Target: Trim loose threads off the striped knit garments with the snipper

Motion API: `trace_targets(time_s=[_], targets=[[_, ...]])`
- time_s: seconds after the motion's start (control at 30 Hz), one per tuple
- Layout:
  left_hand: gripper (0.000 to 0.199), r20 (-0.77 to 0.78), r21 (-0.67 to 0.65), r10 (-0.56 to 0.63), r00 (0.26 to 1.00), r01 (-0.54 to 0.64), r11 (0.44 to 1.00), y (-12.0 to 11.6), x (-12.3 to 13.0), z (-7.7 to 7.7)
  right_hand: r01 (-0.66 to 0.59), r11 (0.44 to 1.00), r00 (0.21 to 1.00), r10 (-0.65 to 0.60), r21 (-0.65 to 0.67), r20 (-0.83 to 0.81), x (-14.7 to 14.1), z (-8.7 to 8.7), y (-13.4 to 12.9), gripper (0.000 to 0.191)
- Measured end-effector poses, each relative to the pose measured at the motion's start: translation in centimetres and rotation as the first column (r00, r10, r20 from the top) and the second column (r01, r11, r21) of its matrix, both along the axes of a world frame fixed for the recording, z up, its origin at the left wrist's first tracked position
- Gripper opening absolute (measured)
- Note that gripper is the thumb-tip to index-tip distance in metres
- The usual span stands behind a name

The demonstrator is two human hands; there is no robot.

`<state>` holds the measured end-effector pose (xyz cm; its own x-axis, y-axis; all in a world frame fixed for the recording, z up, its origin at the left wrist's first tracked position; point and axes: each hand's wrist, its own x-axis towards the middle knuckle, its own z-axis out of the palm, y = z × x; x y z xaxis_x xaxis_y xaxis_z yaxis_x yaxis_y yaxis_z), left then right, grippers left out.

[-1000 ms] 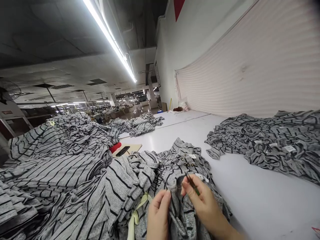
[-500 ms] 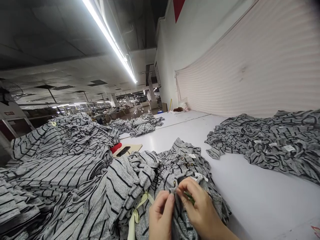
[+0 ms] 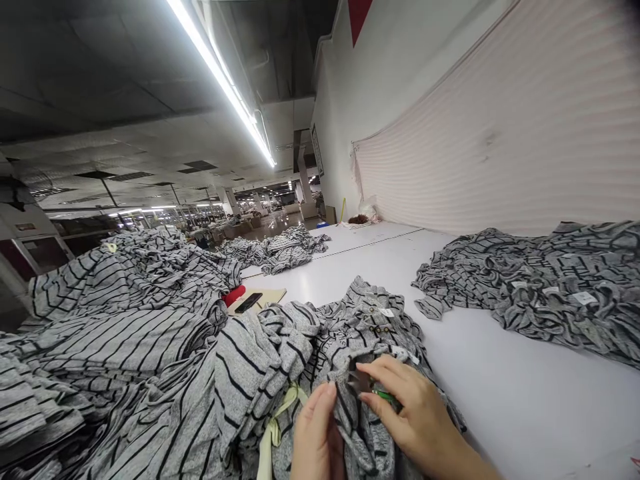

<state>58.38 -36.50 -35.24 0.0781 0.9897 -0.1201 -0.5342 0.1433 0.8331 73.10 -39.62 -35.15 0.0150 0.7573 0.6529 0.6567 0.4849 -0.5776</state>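
Note:
A grey garment with black stripes (image 3: 373,440) lies bunched in front of me. My left hand (image 3: 316,433) is closed in a pinch at its edge, thumb and fingers together on the fabric. In my right hand (image 3: 417,410) is a small pair of thread snips (image 3: 383,395) with a green part, the grey metal blades showing between thumb and fingers. The blades sit against the garment, just right of my left fingertips. White labels and small brass-coloured buttons show on the fabric beyond my hands. A pale yellow-green tie strip (image 3: 284,408) is knotted round cloth left of my left hand.
Large heaps of striped garments (image 3: 145,340) fill the left side. Another pile (image 3: 540,280) lies on the right of the white table (image 3: 505,373), and a smaller one (image 3: 285,250) farther back. A black phone (image 3: 249,303) rests on a tan pad near something red (image 3: 234,295).
My right hand has opened its grip somewhat and turned, so the snips' blades now show. The left hand has shifted slightly left and down, away from the right fingertips.

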Motion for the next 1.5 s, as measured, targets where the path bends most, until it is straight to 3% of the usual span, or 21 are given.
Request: trace_targets(time_s=[0.2,0.4,0.5,0.57,0.63,0.77,0.9,0.93,1.03,1.2,1.33,1.5], targets=[[0.029,0.04,0.001,-0.024,0.999,0.024,1.0,-0.4,0.4,0.5,0.043,0.997,0.993,-0.051,0.07,0.11,-0.8,0.7,0.5,0.023],[0.035,-0.064,0.017,0.026,0.998,-0.025,1.0,0.2,0.1,-0.7,0.019,1.0,1.0,-0.018,0.008,-0.025,-0.8,0.8,0.4,0.018],[0.037,-0.175,0.129,0.057,0.983,-0.034,0.991,0.4,0.0,-1.2,-0.026,1.0,0.994,0.026,-0.004,-0.109,-1.2,0.7,0.6,0.023],[0.035,-0.235,0.244,0.103,0.967,-0.044,0.969,0.6,0.0,-1.2,-0.063,0.997,0.99,0.067,0.039,-0.122,-1.6,0.6,1.1,0.015],[0.033,-0.248,0.291,0.128,0.96,-0.053,0.955,0.8,-0.3,-1.1,-0.049,0.997,0.983,0.06,0.065,-0.174,-1.8,0.5,1.6,0.017],[0.033,-0.084,0.099,0.025,0.996,-0.017,0.995,1.7,-1.5,-1.4,0.045,0.995,0.935,-0.072,-0.085,-0.347,-1.6,0.4,2.2,0.023],[0.022,0.066,-0.074,0.088,0.994,-0.083,0.994,2.6,-2.4,-1.9,-0.036,0.982,0.965,-0.013,-0.183,-0.261,-1.2,0.3,1.3,0.012],[0.018,0.081,-0.1,0.132,0.988,-0.124,0.987,2.7,-2.4,-1.9,-0.049,0.984,0.975,0.01,-0.17,-0.223,-1.1,0.2,1.0,0.008],[0.015,0.119,-0.152,0.199,0.973,-0.18,0.972,2.8,-2.2,-2.1,-0.019,0.999,0.996,0.016,-0.04,-0.086,-1.1,0.1,0.7,0.021],[0.013,0.193,-0.143,0.069,0.979,-0.041,0.989,2.9,-2.6,-3.7,0.095,0.977,0.987,-0.117,0.191,0.112,-1.8,-0.1,1.1,0.025],[0.016,0.228,-0.158,0.003,0.974,0.034,0.987,3.2,-3.3,-5.0,0.124,0.972,0.984,-0.146,0.197,0.102,-2.2,0.0,1.2,0.023],[0.017,0.271,-0.156,-0.037,0.962,0.082,0.984,3.0,-3.1,-5.4,0.143,0.967,0.983,-0.164,0.213,0.084,-2.2,0.1,1.1,0.022]])
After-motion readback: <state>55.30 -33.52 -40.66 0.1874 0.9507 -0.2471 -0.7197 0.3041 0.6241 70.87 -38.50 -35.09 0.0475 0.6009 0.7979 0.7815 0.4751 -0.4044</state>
